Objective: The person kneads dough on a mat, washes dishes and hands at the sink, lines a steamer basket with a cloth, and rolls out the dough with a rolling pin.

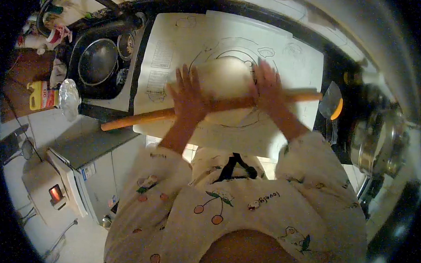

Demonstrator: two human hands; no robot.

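A round sheet of pale dough lies on a white printed baking mat. Across its near part runs a long wooden rolling pin, tilted with its right end farther from me. My left hand rests palm down on the pin at the dough's left side, fingers stretched and spread. On the right side, my right hand presses flat on the pin, its fingers extended forward and slightly blurred. The palms cover parts of the pin.
A scraper with a grey blade and orange handle lies right of the mat. At left is a sink with a dark pan, beside a yellow bottle and a foil-covered item. Metal pots stand at far right.
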